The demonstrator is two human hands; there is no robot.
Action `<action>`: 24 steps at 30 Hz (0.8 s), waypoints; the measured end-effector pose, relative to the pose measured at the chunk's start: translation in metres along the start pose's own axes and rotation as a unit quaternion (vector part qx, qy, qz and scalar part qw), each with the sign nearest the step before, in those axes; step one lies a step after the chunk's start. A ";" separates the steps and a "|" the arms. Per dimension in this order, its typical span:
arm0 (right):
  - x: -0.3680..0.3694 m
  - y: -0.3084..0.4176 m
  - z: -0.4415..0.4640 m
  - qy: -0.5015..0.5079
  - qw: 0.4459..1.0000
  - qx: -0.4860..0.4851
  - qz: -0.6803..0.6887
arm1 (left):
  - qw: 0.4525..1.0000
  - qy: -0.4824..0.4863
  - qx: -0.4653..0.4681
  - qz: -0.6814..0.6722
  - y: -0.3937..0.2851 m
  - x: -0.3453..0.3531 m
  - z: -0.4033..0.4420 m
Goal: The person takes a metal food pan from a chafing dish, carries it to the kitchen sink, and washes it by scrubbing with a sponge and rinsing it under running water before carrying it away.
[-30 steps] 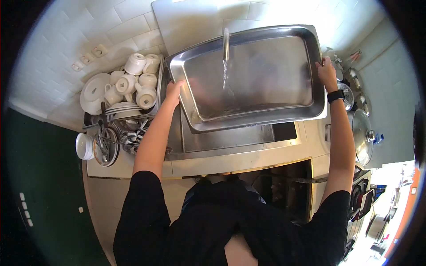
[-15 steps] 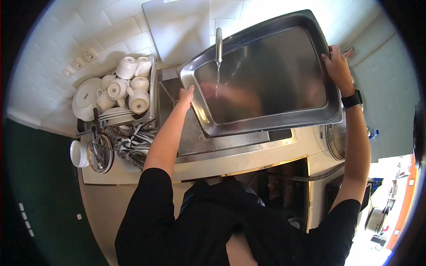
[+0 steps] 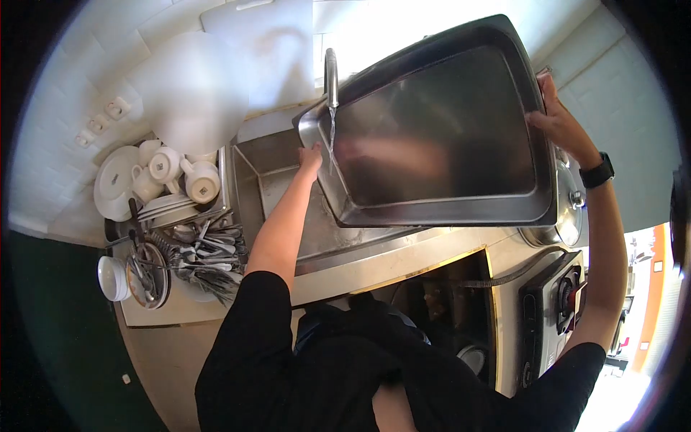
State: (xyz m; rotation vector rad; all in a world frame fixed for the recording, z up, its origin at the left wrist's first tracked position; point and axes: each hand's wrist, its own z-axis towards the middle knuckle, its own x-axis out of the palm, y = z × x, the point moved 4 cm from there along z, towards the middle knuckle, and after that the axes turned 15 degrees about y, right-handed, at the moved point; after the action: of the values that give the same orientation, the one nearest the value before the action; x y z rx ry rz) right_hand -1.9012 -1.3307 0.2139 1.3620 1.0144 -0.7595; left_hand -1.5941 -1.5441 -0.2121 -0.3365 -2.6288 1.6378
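Observation:
A large rectangular metal baking pan is held tilted over the sink, its hollow side facing me. My left hand grips the pan's left end, thumb on the rim and the other fingers hidden behind it. At the upper right edge, my right hand is closed around the rim, with the thumb on the inner side. Water runs from the curved faucet down across the pan's left part. A black watch is on my right wrist.
Left of the sink stand white mugs, stacked plates, a heap of cutlery and white bowls. On the right are a lidded pot and a gas stove. A white board leans on the wall.
The pan has shifted rightward relative to the faucet, so the water now falls nearer its left end. Both hands have kept hold and moved with it. The view has shifted right.

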 end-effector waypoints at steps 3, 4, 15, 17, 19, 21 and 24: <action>0.011 -0.006 -0.009 -0.002 0.992 0.018 0.122 | 1.000 -0.008 0.010 0.020 0.000 0.004 0.004; 0.017 -0.002 -0.010 -0.016 0.988 0.013 0.151 | 1.000 0.003 0.013 0.007 0.006 0.003 0.013; 0.075 -0.029 0.011 -0.049 0.988 -0.008 0.147 | 0.996 0.045 -0.008 -0.078 0.120 -0.030 0.076; 0.082 -0.036 0.019 -0.044 0.986 -0.013 0.162 | 0.993 0.064 -0.008 -0.101 0.111 -0.038 0.060; 0.087 -0.037 0.026 -0.044 0.983 -0.018 0.180 | 0.996 0.022 -0.021 -0.079 0.116 -0.049 0.065; 0.093 -0.034 0.031 -0.045 0.981 -0.025 0.186 | 0.997 -0.001 -0.023 -0.071 0.119 -0.054 0.066; 0.099 -0.035 0.038 -0.044 0.977 -0.043 0.202 | 0.997 -0.012 -0.035 -0.069 0.110 -0.056 0.043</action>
State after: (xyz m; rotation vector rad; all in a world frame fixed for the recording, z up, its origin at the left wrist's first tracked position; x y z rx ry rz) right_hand -1.8877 -1.3592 0.1075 1.3895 0.6618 -0.4597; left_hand -1.5271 -1.5467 -0.3239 -0.1332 -2.6645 1.5213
